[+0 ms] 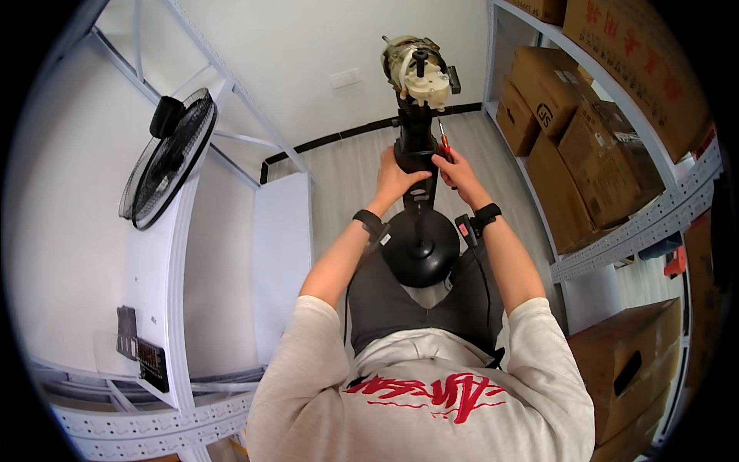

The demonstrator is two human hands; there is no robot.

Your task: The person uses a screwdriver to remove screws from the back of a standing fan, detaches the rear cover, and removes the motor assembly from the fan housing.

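Note:
A black pedestal fan stands upright before me, its round base (412,258) between my legs and its motor (422,75) uncovered at the top, with cream-coloured parts showing. My left hand (399,182) is closed around the black housing of the fan's column (416,163), thumb across its front. At the column's right side, my right hand (460,175) is closed on a screwdriver (445,142) with a red-orange and black handle. The screwdriver's metal shaft points up toward the motor, apart from it. Dark bands circle both wrists.
On the left white shelf lies a fan grille with dark blades (171,165); small dark items (150,362) sit nearer. The right rack holds several cardboard boxes (608,154), and another box (627,369) stands at lower right. A white wall (308,46) rises behind the fan.

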